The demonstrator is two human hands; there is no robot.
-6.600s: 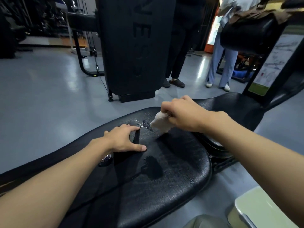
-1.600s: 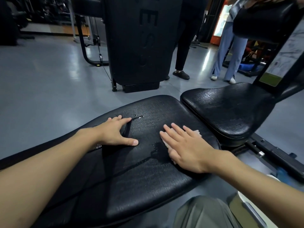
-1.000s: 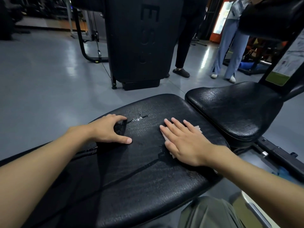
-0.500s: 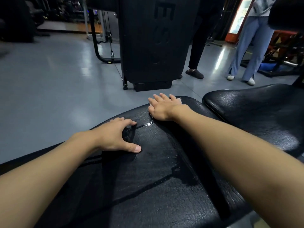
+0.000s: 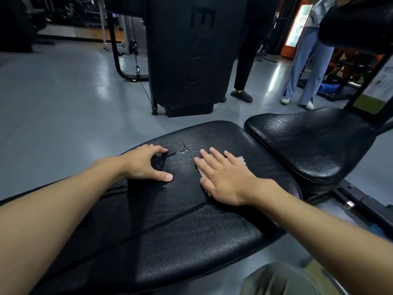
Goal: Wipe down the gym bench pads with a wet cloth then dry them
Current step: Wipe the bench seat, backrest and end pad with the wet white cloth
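Fingers of the right hand lie straight and slightly spread, pressing a pale cloth flat onto the long bench pad. The cloth sits near the pad's far end, almost wholly under the palm; only a corner shows past the little-finger side. The left hand rests on the same pad just beside it, fingers arched, thumb stretched apart from them, holding nothing. A small wet patch glistens between the two hands. The seat pad lies to the right, parted from the long pad by a narrow gap.

The cloth looks thin, limp and light, and, being damp, likely to cling and bunch, so flat palm pressure suits it better than a pinch. For lifting, the exposed corner is the natural hold. The pad's grained black cover appears firm and probably slick where wet.
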